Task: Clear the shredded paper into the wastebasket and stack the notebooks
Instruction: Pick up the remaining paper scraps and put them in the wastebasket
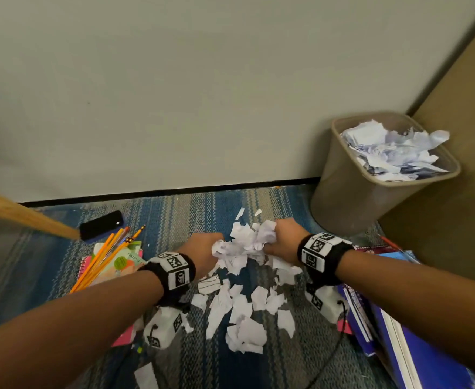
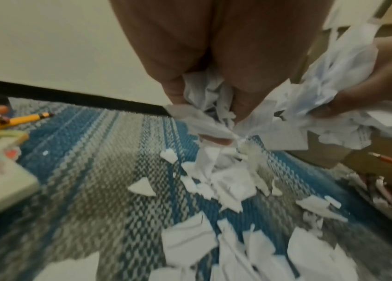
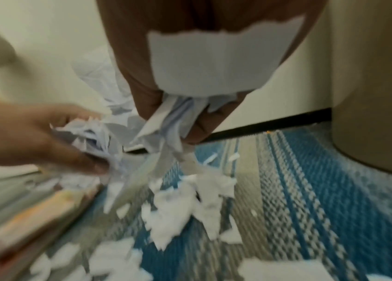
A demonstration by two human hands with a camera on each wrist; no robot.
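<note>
Carpet (image 1: 174, 217), blue-grey striped, meets pale wall (image 1: 174, 94) at black baseboard. Head view: wastebasket (image 1: 343, 197) in corner, heaped with scraps; shredded paper (image 1: 242, 310) on carpet near wastebasket; left hand (image 1: 202, 255) and right hand (image 1: 282, 238) clutch paper wad; notebooks (image 1: 399, 343) below wastebasket. Left wrist view: fingers (image 2: 173, 85) curled round scraps. Right wrist view: fingers (image 3: 146, 98) pinch torn paper, wastebasket beside.

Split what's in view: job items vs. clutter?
Job: shredded paper on the carpet, the wad both hands grip (left hand, right hand), wastebasket, notebooks.
Clutter: pencils, black phone, wooden leg.
</note>
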